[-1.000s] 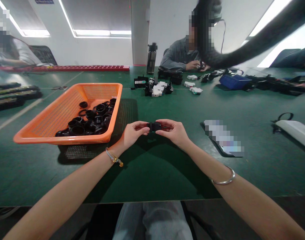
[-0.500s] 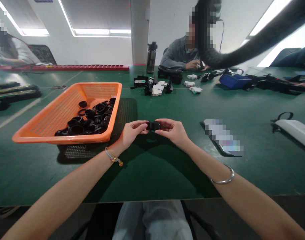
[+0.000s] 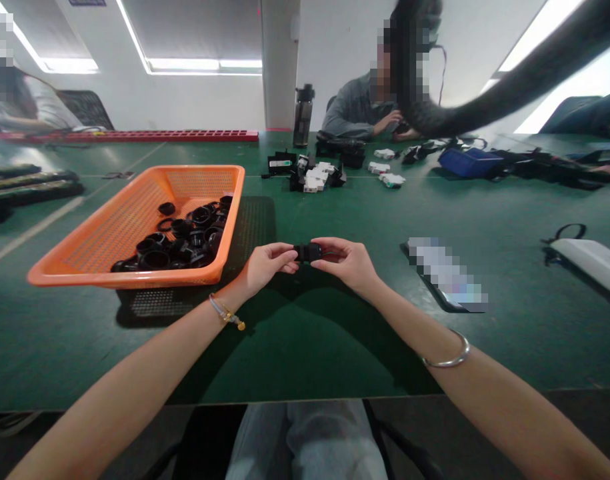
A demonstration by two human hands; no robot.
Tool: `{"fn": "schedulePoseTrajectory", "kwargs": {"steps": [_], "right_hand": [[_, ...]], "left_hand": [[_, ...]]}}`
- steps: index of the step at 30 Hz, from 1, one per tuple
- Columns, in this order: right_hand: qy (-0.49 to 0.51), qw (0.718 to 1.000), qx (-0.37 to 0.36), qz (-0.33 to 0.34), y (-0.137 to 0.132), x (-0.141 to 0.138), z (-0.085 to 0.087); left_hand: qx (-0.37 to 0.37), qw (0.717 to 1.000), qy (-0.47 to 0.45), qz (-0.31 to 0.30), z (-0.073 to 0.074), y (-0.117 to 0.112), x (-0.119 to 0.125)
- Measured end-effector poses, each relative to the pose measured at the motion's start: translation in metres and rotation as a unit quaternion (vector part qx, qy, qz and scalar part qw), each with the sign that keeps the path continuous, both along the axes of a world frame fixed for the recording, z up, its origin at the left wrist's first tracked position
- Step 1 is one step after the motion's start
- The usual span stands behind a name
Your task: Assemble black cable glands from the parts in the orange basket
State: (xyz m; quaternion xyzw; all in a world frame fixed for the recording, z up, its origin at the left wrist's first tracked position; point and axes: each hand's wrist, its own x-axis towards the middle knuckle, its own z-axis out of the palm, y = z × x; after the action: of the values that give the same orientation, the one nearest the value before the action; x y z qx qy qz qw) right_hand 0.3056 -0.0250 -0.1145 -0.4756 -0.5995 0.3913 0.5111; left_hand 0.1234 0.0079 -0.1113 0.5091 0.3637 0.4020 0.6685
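A small black plastic part (image 3: pixel 307 252) is held a little above the green table (image 3: pixel 305 333), pinched from both sides. My left hand (image 3: pixel 265 265) grips its left end with closed fingertips. My right hand (image 3: pixel 345 261) grips its right end the same way. To the left stands an orange mesh basket (image 3: pixel 129 223) holding several black ring-shaped parts (image 3: pixel 185 241) heaped in its near right corner.
A flat blurred-out device (image 3: pixel 447 275) lies right of my hands, a white object with a black cord (image 3: pixel 585 257) farther right. Black and white parts (image 3: pixel 315 175), a bottle (image 3: pixel 303 115) and a blue case (image 3: pixel 467 163) lie at the far side, where a seated person works.
My hands and the black part have stayed almost still, with only slight finger shifts. The person across the table has raised a hand a little.
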Motion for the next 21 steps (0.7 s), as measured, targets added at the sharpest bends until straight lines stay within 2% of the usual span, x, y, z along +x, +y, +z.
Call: {"fn": "schedulePoseTrajectory", "kwargs": {"steps": [13,21], "right_hand": [[0.032,0.999,-0.010,0.027,0.0008,-0.0006,0.0012],[-0.003,0.998,0.009,0.066,-0.0010,0.0037,0.0060]], "left_hand": [[0.014,0.999,0.021,0.031,-0.0008,-0.0020,-0.0010],[0.007,0.999,0.013,0.040,0.0004,-0.0029,-0.0016]]}}
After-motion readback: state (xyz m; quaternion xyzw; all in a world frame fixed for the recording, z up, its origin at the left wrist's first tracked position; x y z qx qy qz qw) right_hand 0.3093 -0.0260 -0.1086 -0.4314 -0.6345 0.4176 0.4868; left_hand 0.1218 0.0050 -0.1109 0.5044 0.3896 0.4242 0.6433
